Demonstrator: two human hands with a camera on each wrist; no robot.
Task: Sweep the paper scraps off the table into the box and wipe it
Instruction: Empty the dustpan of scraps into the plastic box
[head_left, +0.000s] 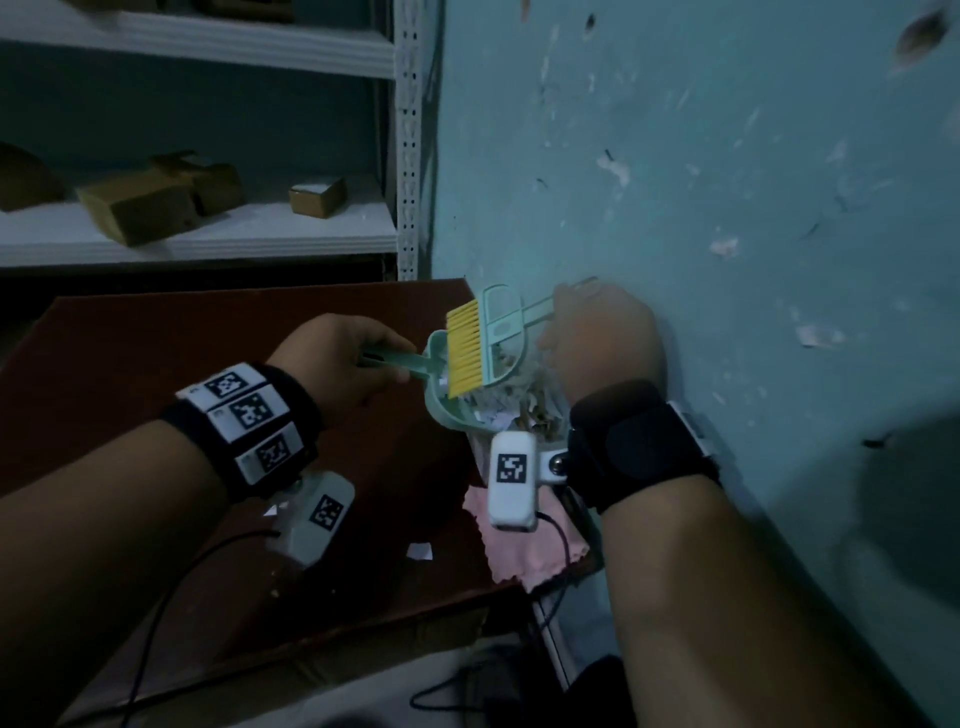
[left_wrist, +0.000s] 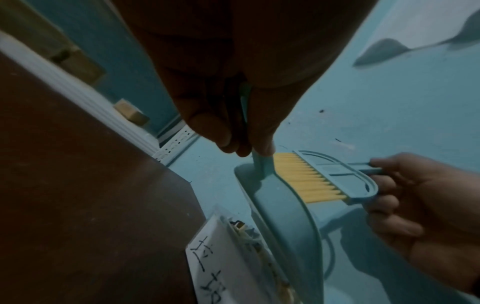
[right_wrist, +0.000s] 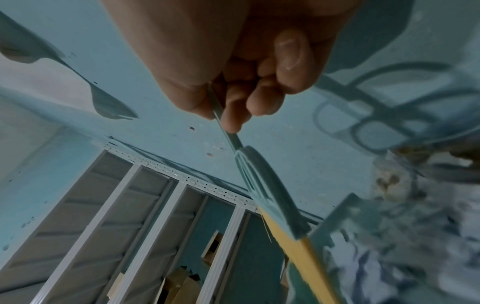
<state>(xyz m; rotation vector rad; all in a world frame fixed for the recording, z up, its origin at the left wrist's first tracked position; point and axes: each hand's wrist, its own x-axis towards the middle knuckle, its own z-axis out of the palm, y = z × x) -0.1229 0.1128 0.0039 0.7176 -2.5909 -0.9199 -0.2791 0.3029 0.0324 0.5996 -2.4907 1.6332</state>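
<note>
My left hand (head_left: 358, 358) grips the handle of a mint-green dustpan (head_left: 441, 400), tilted beside the table's right edge over a clear box (left_wrist: 210, 259) with a handwritten label. Paper scraps (head_left: 514, 408) lie heaped in the box under the pan's mouth. A mint brush (head_left: 498, 327) with yellow bristles (head_left: 467, 348) is held by its thin handle in my right hand (head_left: 587, 332), and the bristles rest inside the pan. From the left wrist, brush (left_wrist: 337, 174) and dustpan (left_wrist: 283, 216) show together. A pink cloth (head_left: 519, 551) lies on the brown table (head_left: 208, 338), partly under my right wrist.
A small white scrap (head_left: 420, 551) lies on the table near the cloth. A blue-green wall (head_left: 727, 182) runs close along the right side. White shelving (head_left: 208, 239) with cardboard boxes stands behind the table. Cables trail off both wrists over the front edge.
</note>
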